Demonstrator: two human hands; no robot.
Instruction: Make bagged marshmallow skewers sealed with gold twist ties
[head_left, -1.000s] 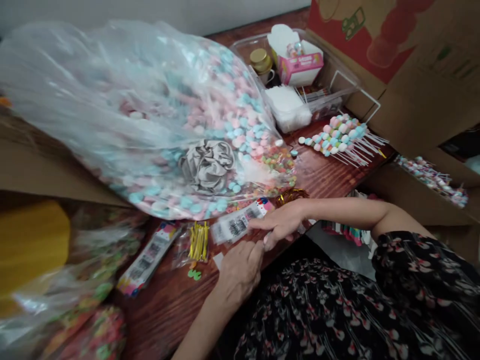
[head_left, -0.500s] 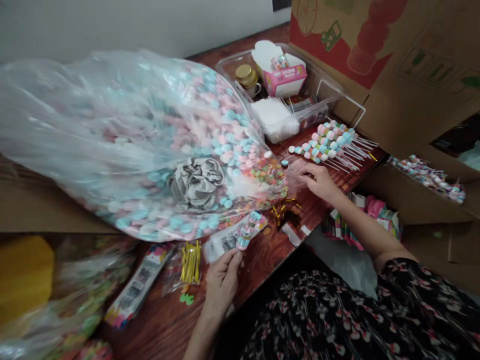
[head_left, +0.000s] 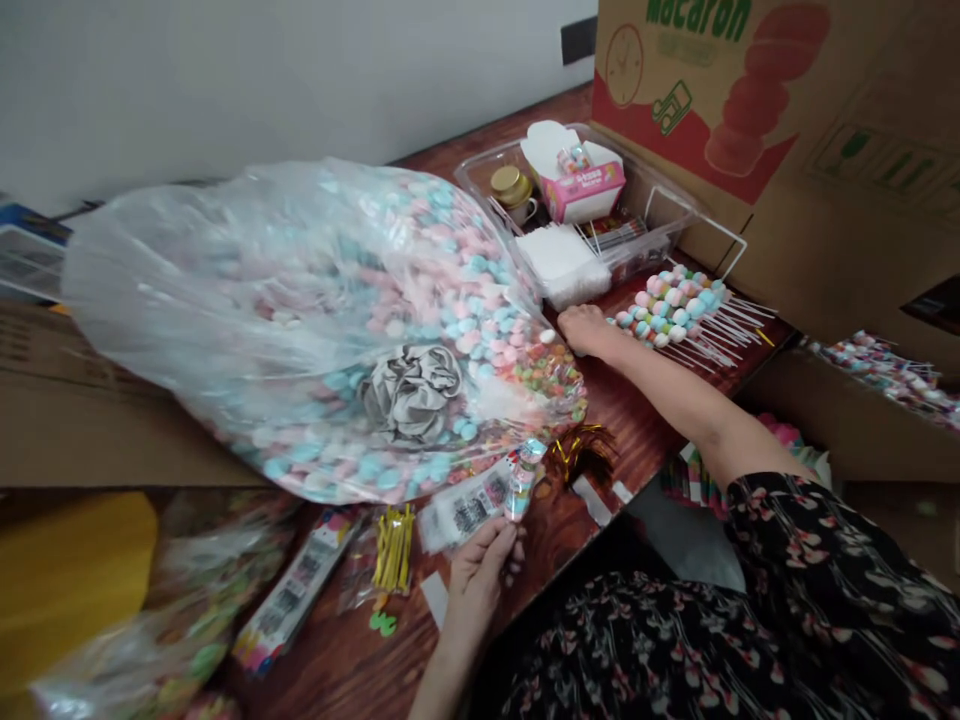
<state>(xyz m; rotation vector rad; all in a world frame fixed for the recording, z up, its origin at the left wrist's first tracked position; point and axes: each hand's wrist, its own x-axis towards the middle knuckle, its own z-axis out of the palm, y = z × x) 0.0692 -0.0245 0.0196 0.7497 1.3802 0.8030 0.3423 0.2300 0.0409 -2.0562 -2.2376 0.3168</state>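
Note:
My left hand [head_left: 481, 572] is at the table's near edge, fingers on a transparent sleeve with barcode strips [head_left: 469, 515] and a wrapped candy stick [head_left: 521, 480]. My right hand [head_left: 589, 332] rests on the wooden table [head_left: 577, 540], its fingers curled down, beside the mouth of a big transparent bag [head_left: 300, 330] of pastel pink and blue candies. A grey fabric tie [head_left: 411, 395] lies on the bag. Just right of my right hand lie skewers of pink and blue candies on white sticks [head_left: 671, 315].
A transparent tray [head_left: 480, 170] holds a gold-lidded jar [head_left: 511, 192] and a pink box [head_left: 581, 190]. White paper squares [head_left: 562, 265] sit beside it. Gold ties [head_left: 394, 548] and tinsel [head_left: 583, 450] lie on the table. Cardboard cartons [head_left: 750, 150] stand at the right.
My right hand has left the sleeve and moved across the table, ending beside the skewers. My left hand has drawn back toward the table's near edge. The view has shifted.

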